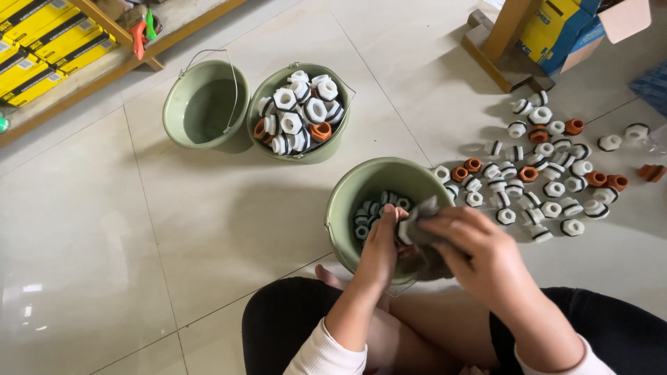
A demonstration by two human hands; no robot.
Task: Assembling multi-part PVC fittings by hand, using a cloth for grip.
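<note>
Head view, right hand point(479, 257) — cloth point(417, 226) hiding fitting point(401, 232)

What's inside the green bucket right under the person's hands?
Inside the near green bucket lie white hexagonal plastic fittings with black rings. The left hand and right hand, which hold a grey cloth, cover the bucket's right side, so the rest is hidden.

Scene evenly lit by soft daylight, bright overall. Pale glare seen on glossy floor tiles point(83, 278) left of near bucket point(347, 198). Soft shadows cast rightward and downward beside far buckets point(208, 104), also under near bucket. Hands point(479, 257) above near bucket slightly smeared by motion. Small fittings point(549, 180) right of near bucket rendered sharp. Mild wide-angle bending noted toward frame corners.
</note>
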